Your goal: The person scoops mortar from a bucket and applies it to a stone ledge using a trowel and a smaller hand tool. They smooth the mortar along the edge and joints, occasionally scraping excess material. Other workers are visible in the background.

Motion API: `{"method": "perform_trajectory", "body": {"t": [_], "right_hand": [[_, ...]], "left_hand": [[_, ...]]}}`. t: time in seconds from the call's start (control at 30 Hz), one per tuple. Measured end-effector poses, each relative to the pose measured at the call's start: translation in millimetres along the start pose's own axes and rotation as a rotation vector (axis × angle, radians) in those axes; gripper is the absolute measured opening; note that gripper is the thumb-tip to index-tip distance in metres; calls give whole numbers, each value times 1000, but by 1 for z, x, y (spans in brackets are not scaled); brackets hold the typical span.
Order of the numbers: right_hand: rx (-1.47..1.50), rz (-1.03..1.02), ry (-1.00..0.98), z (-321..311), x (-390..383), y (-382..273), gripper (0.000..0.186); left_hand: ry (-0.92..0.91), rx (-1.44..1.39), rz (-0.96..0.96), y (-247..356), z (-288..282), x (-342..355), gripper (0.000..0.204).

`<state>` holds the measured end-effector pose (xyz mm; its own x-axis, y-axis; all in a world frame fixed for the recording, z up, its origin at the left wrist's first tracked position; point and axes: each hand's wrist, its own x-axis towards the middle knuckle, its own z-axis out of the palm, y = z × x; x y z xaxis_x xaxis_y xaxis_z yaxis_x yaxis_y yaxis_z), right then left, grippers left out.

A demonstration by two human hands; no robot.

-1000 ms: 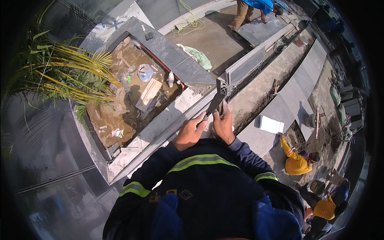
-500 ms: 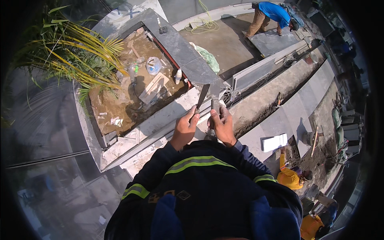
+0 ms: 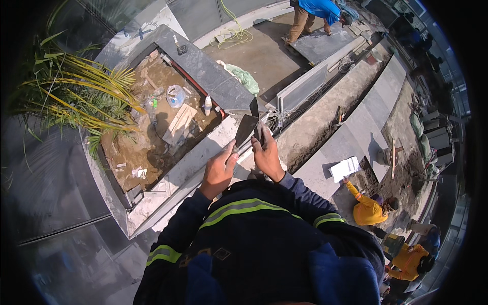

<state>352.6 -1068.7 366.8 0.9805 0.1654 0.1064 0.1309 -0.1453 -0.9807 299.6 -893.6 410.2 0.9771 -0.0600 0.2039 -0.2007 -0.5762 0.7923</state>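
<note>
My left hand (image 3: 219,170) is closed around the handle of a putty knife (image 3: 246,130), whose dark, flat blade points up and away from me. In my right hand (image 3: 268,158) I grip a second putty knife (image 3: 258,133) by its grey, dusty handle. That one's dark blade stands nearly edge-on and rises past the tip of the left blade. The two tools are close together in front of my chest; whether the blades touch I cannot tell. Below them runs the pale, mortar-smeared edge of a planter (image 3: 203,151).
Inside the planter lie soil, a wooden board (image 3: 179,124), a white bottle (image 3: 207,105) and a clear plastic container (image 3: 176,96). Palm fronds (image 3: 86,89) overhang its left side. Far right, a person in blue (image 3: 320,12) bends over a slab; a person in yellow (image 3: 370,209) reaches toward white sheets (image 3: 344,169).
The left putty knife has turned from edge-on to show its flat face, while the right one has turned nearly edge-on. The surroundings have shifted left in view.
</note>
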Motion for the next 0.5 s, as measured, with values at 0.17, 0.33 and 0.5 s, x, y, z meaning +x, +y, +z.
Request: {"method": "perform_trajectory", "body": {"t": [0.17,0.33,0.5], "right_hand": [[-17,-37,68,15,-25,-26,53],[38,71,81,2,0,3,51],[-42,-6,78,22,-26,-19,49]], "left_hand": [[46,-110,-166,5,-3,24,42],[-136,-73,-29,-7,7,4,46],[-149,-174,-343,3,-12,20,48]]}}
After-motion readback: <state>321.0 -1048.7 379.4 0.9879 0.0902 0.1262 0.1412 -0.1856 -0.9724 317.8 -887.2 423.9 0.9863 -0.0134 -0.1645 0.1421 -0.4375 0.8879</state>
